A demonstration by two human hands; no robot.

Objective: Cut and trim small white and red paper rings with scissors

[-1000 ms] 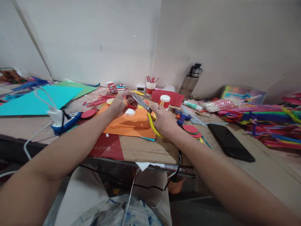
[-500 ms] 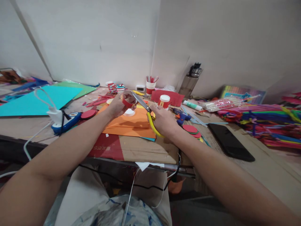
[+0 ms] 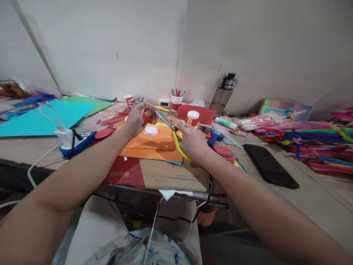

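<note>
My left hand [image 3: 138, 118] is closed on a red ring-shaped band [image 3: 149, 118], raised over the orange sheets [image 3: 162, 141]. My right hand [image 3: 191, 138] grips scissors by their yellow handles [image 3: 179, 149]. The metal blades [image 3: 165, 119] point up and left, and their tips reach the band's upper edge; whether they touch it I cannot tell. A white round lid or ring [image 3: 150, 130] lies on the orange paper below the band. Just beyond my right hand stands a small red and white paper cup [image 3: 192, 118].
At left lie a turquoise sheet [image 3: 49, 116] and a blue device with a white plug [image 3: 78, 143]. To the right are a blue glue gun [image 3: 215, 138], red discs [image 3: 223, 151], a black phone [image 3: 270, 165] and pipe cleaners [image 3: 320, 140]. A bottle [image 3: 222, 97] stands by the wall.
My left hand and the red band have shifted slightly left and the band has turned a little, uncovering more of the white lid below. My right hand and the scissors have barely moved.
</note>
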